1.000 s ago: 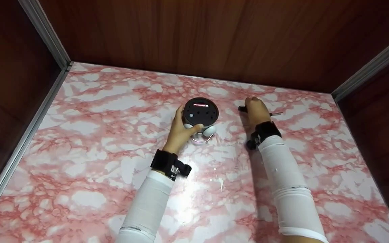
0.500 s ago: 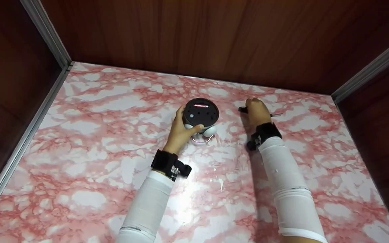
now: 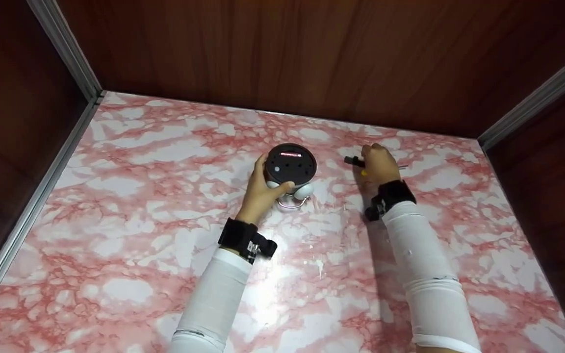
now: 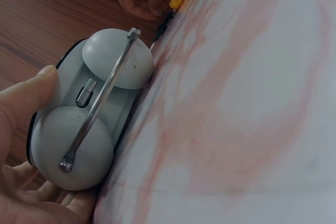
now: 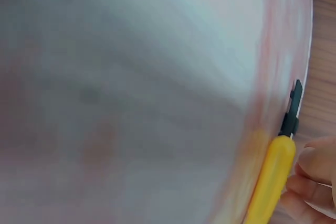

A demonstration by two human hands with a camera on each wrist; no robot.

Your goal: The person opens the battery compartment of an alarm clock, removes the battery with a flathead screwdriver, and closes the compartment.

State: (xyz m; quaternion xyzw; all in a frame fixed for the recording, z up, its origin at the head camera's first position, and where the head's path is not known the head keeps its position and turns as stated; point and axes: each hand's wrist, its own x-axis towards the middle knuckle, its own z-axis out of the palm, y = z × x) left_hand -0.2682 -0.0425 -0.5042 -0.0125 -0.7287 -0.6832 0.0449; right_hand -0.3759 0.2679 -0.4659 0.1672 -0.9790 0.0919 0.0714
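Note:
A twin-bell alarm clock (image 3: 291,166) is held with its black back facing up by my left hand (image 3: 259,189), thumb on the bell side and fingers round the far side. Its two pale bells (image 4: 72,148) and metal handle (image 4: 100,100) show in the left wrist view. A pink-red strip glows in a slot on the back. My right hand (image 3: 380,164) hovers over a yellow-handled screwdriver (image 5: 273,179), fingers loosely curled beside the handle. A small black plastic piece (image 5: 292,109) with tabs lies at the handle's end; the screwdriver's middle is hidden beneath the hand in the head view.
The table (image 3: 130,235) has a pink-and-white marbled top. Dark wood panels (image 3: 272,59) with metal corner strips stand at the back and both sides. Black camera straps circle both wrists, over white sleeves.
My right hand has shifted slightly right and towards me, uncovering more of the black piece and part of the yellow handle. The left hand and clock stay in place.

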